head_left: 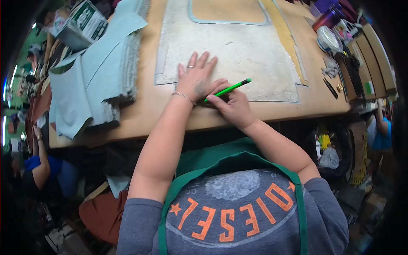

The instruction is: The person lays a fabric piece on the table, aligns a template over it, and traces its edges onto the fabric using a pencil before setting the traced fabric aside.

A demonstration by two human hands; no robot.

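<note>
My left hand (197, 78) lies flat with its fingers spread on a worn whitish template (242, 55), near its lower left edge. Close beside it, my right hand (231, 104) grips a bright green pen (231, 89), tilted with its lower tip by my left wrist. That tip is partly hidden between the hands. The template has a large opening edged in light blue at the top and a yellow strip (285, 38) along its right side. It rests on the tan table (204, 123).
Stacked light blue sheets (102, 72) cover the table's left side, with a metal can (80, 25) behind. At right are a bottle (329, 17), a wrapped roll (329, 39), a dark tool (330, 88) and cardboard boxes (365, 59). Other people (40, 168) are at both edges.
</note>
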